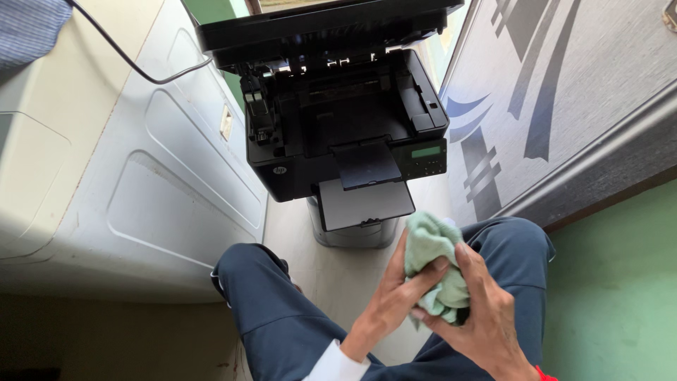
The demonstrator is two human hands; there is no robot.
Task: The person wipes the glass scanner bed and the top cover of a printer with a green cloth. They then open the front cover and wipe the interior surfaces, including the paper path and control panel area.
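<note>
**Both hands bunching a green cloth in front of an opened printer**

Nearest the camera, the person's left hand (395,300) and right hand (479,310) are both closing around a crumpled pale green cloth (431,264), fingers wrapped tight on it from either side. The cloth is sitting above the right knee of the dark blue trousers (282,310), just in front of the printer's tray.

Ahead, a black plastic multifunction printer (338,120) is standing with its scanner lid (317,25) lifted, exposing the dark inner cavity. What is lying inside that cavity is hard to make out in the shadow. Its flat grey paper tray (363,204) is folding out toward the person and is showing no paper. The printer is resting on a round grey metal stand (352,235), mostly hidden beneath the tray.

A black cable (127,60) is running across a large white moulded panel (141,183) on the left. On the right, a grey patterned wall panel (564,92) is being cut off by the frame edge, as are both wrists.
</note>
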